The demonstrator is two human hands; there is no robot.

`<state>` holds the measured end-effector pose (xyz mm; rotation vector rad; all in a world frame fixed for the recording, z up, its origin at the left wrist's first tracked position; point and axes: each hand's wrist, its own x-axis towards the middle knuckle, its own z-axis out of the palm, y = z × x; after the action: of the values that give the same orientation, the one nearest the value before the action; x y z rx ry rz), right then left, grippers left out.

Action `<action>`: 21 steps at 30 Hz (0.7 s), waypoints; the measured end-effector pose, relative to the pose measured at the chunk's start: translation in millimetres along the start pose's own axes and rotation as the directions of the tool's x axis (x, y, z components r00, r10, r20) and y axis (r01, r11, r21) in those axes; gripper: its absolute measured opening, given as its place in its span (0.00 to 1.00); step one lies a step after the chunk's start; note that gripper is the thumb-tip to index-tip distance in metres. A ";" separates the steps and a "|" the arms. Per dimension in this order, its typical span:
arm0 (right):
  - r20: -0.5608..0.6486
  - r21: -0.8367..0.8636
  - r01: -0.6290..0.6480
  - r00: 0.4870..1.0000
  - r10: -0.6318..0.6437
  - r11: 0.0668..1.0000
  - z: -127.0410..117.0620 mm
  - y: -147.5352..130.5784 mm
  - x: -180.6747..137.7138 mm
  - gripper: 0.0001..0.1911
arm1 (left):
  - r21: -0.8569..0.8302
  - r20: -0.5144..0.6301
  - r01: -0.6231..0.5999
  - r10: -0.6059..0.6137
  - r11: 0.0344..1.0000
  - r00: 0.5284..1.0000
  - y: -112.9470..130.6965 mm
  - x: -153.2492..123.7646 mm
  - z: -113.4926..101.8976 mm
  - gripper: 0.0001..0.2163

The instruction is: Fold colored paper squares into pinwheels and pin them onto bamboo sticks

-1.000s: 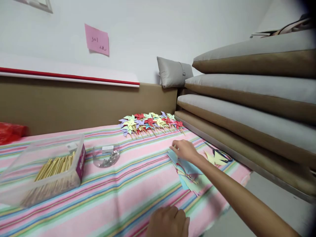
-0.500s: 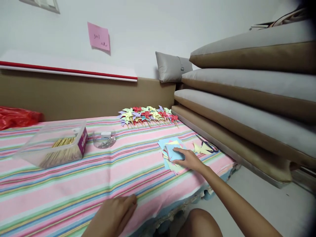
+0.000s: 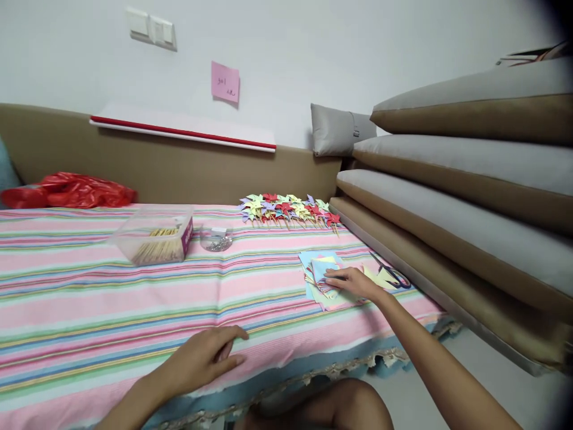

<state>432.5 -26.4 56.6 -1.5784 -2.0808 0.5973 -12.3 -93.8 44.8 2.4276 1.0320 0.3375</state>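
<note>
My right hand point(image 3: 352, 282) is at a loose stack of square paper sheets point(image 3: 329, 267), blue on top with yellow, pink and green ones beneath. Its thumb and fingers pinch the right edge of the stack; how many sheets are between them cannot be seen. Over the near part of the striped cloth point(image 3: 264, 352), my left hand point(image 3: 210, 355) holds nothing, thumb and fingers apart. Just right of the stack lie pale yellow paper pieces point(image 3: 378, 278) and dark-handled scissors point(image 3: 396, 278).
Many paper pinwheels point(image 3: 289, 209) on sticks lie at the back. A clear box point(image 3: 154, 251) of wooden sticks and a round clear container point(image 3: 216, 240) of small metal pieces stand left. Stacked cushions point(image 3: 452, 197) border the right; a red plastic bag point(image 3: 85, 190) lies back left.
My view has swung left. My right hand's thumb and fingers have drawn closer together at the paper stack. My left hand has uncurled, its thumb parting from the fingers.
</note>
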 end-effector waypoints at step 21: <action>0.061 0.084 -0.002 0.998 -0.003 0.996 -6.8 10.1 9.0 0.32 | -0.279 0.144 0.150 -0.113 0.948 0.983 -4.5 -28.7 -4.6 0.21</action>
<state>442.2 -14.7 56.9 -1.5298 -2.0719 0.7321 -36.6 -110.4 45.4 2.0800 1.0069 0.2643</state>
